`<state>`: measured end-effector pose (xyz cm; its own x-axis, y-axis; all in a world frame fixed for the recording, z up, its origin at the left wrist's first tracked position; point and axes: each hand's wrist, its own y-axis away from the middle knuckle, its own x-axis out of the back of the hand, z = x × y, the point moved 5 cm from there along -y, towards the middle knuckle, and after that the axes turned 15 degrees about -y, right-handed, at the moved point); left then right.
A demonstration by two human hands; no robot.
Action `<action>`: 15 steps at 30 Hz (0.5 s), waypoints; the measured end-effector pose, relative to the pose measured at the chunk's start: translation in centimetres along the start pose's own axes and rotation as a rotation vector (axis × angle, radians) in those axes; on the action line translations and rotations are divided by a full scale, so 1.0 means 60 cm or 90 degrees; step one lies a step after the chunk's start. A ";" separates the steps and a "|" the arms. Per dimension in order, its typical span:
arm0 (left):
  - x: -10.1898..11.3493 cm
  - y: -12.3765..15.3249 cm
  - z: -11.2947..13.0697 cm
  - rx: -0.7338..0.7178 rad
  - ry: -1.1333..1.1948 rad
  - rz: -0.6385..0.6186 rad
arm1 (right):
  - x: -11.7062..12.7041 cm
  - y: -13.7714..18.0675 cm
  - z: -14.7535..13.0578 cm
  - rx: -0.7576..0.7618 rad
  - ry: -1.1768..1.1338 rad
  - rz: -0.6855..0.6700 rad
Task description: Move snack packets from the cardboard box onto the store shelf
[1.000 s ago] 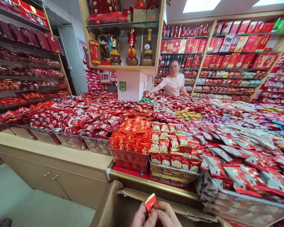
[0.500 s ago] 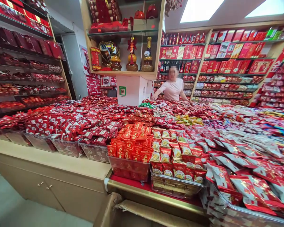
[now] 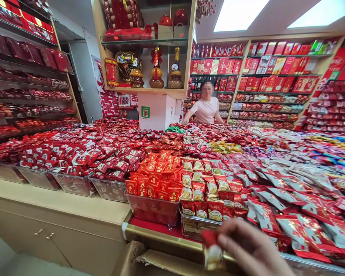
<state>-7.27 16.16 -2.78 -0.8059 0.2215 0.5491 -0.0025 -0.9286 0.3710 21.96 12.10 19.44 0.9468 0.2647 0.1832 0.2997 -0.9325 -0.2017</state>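
Observation:
My right hand (image 3: 254, 247) reaches in from the lower right, its thumb and fingers pinched on a small red and gold candy packet (image 3: 213, 256). Motion blurs both the hand and the packet. The packet hangs in front of a clear bin (image 3: 191, 229) stacked with similar red durian packets (image 3: 198, 189). Below it, a cardboard box (image 3: 158, 262) with a torn flap stands at the counter's front. Left of the durian bin is a bin of red packets with gold lettering (image 3: 153, 184). White-and-red packets (image 3: 301, 230) fill the bin to the right. My left hand is out of view.
Behind the wide candy display stands a person in a pale pink top (image 3: 205, 110), one arm stretched over the sweets. A display cabinet (image 3: 145, 90) overhangs the middle. Stocked shelves (image 3: 31, 82) line the walls. A beige counter (image 3: 83, 205) runs along the left front.
My right hand has come into view at the lower right with a candy packet in its fingers. The view has shifted slightly, so the bins sit further left.

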 end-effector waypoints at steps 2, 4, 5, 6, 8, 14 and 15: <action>-0.001 0.002 0.002 -0.010 0.001 -0.008 | 0.050 -0.068 -0.056 0.091 0.073 0.057; -0.005 0.004 0.004 -0.016 0.001 -0.013 | 0.095 -0.144 -0.084 0.147 0.134 0.115; -0.006 0.005 0.004 -0.018 0.001 -0.014 | 0.114 -0.181 -0.085 0.150 0.163 0.141; -0.007 0.006 0.004 -0.020 0.000 -0.015 | 0.130 -0.216 -0.078 0.131 0.185 0.169; -0.005 0.009 0.004 -0.024 -0.001 -0.011 | 0.153 -0.269 -0.054 0.073 0.228 0.214; 0.014 0.023 -0.008 -0.037 -0.005 0.014 | 0.159 -0.311 -0.011 0.012 0.320 0.229; 0.016 0.025 -0.011 -0.036 -0.006 0.019 | 0.159 -0.310 -0.011 0.007 0.337 0.229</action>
<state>-8.46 14.79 -2.18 -0.8001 0.1965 0.5668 -0.0125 -0.9501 0.3118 25.33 31.83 25.56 0.8034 -0.2238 0.5518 -0.0221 -0.9372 -0.3481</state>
